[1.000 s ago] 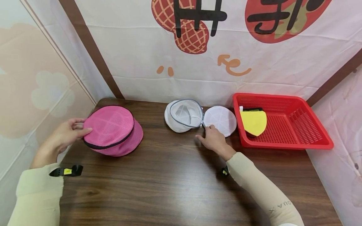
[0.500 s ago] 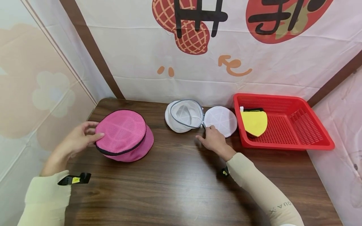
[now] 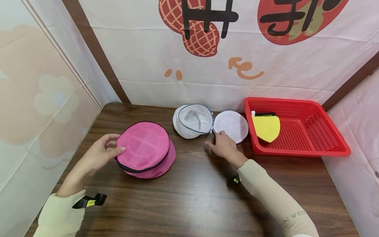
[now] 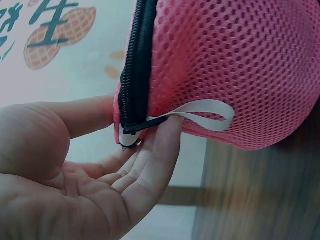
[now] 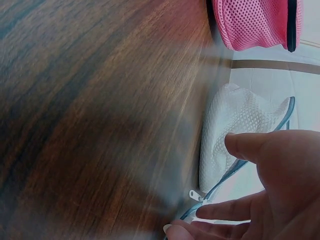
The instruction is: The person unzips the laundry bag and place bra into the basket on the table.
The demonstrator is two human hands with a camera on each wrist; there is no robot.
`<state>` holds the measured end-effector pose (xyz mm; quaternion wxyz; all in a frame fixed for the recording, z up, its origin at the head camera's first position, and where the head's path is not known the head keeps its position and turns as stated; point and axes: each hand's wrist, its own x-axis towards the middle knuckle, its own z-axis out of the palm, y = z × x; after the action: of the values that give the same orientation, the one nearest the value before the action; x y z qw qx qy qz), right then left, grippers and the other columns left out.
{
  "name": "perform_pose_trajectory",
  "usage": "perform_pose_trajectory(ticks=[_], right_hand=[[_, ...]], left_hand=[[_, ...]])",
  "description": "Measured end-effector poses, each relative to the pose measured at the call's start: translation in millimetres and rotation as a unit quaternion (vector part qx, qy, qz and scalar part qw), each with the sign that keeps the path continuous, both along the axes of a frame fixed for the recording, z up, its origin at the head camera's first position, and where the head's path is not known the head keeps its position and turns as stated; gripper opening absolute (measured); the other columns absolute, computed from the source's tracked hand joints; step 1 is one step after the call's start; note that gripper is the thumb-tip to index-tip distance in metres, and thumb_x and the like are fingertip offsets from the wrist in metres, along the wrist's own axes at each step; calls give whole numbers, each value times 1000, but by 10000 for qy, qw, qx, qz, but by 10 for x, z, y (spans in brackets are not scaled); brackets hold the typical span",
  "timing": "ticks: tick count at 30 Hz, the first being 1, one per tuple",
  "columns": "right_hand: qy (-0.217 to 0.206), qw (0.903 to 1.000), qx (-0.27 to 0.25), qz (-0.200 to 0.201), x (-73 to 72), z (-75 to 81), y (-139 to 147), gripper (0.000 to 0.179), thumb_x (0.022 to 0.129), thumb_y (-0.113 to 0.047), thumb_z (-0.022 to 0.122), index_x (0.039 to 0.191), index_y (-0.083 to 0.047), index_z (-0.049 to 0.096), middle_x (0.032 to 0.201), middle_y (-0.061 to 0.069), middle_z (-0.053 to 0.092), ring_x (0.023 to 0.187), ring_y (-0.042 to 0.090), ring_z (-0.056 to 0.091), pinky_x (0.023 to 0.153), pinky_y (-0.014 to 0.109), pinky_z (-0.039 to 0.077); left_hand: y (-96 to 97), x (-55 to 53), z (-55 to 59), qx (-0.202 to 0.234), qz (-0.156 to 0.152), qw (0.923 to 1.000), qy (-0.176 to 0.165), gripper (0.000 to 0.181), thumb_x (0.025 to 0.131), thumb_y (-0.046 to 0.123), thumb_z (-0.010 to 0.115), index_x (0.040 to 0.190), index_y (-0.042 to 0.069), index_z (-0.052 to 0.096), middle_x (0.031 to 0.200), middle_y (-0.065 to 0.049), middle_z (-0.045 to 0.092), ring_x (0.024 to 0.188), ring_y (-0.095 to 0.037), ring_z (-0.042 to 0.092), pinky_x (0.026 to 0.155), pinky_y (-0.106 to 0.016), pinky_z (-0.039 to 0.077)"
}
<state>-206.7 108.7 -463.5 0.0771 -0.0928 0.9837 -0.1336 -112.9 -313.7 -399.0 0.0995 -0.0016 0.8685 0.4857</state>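
Note:
My left hand [image 3: 99, 154] pinches the zipped edge of a pink mesh laundry bag [image 3: 143, 144], thumb on top and fingers below. The left wrist view shows the black zipper [image 4: 139, 65] and a white ribbon loop [image 4: 212, 110] by the fingers. Right of it lies a smaller white mesh laundry bag [image 3: 186, 123], unzipped, its round lid [image 3: 232, 123] folded out flat to the right. My right hand [image 3: 224, 147] lies at the lid's near edge beside the zipper pull [image 5: 195, 195], fingers relaxed and thumb spread apart.
At the right stands a red plastic basket [image 3: 299, 152], with a yellow cloth-like piece [image 3: 267, 128] and a black strip inside it. Brown wood-grain table [image 3: 165, 204] spreads before both arms. A printed cloth backdrop [image 3: 142, 65] rises behind the table.
My left hand has moved the pink laundry bag to the right and toward me, closer to the white one. My right hand and the white laundry bag have stayed in place.

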Motion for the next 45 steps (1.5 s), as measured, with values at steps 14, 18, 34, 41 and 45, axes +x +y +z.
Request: perform_pose_trajectory(ticks=[14, 18, 34, 41, 45], right_hand=[[25, 9997, -191, 142, -10, -35, 75, 61, 96, -43, 66, 133, 4, 58, 125, 24, 59, 107, 38, 65, 89, 53, 58], [289, 9984, -478, 128, -1, 0, 121, 45, 96, -32, 66, 127, 0, 64, 121, 21, 61, 104, 36, 65, 88, 52, 57], [-5, 9807, -1916, 388, 384, 331, 164, 36, 102, -42, 61, 81, -13, 66, 62, -1, 55, 59, 17, 49, 54, 31, 43], [-1324, 9644, -2185, 687, 620, 405, 141, 51, 103, -52, 53, 88, -8, 70, 68, 7, 65, 60, 15, 57, 56, 30, 47], [-1710, 9548, -2311, 754, 699, 446, 147, 46, 103, -49, 55, 90, -8, 72, 68, 6, 65, 59, 17, 59, 55, 30, 48]], left_hand=[[517, 244, -124, 562, 69, 9983, 107, 60, 99, 15, 68, 145, -7, 36, 127, -29, 59, 90, -8, 67, 71, -31, 61], [658, 277, -151, 729, 57, 9972, 141, 57, 99, 14, 69, 142, -7, 37, 124, -28, 60, 88, -11, 68, 70, -33, 62], [985, 399, -200, 1155, -59, 9933, -76, 60, 97, 11, 70, 138, -6, 30, 117, -25, 61, 77, -17, 68, 59, -33, 60], [1136, 437, -234, 1373, -75, 9905, 0, 55, 98, 10, 69, 136, -4, 31, 115, -24, 61, 73, -16, 67, 57, -35, 60], [1191, 456, -216, 1556, -175, 9877, -34, 47, 101, 10, 64, 134, -4, 33, 112, -23, 61, 73, -17, 66, 57, -37, 61]])
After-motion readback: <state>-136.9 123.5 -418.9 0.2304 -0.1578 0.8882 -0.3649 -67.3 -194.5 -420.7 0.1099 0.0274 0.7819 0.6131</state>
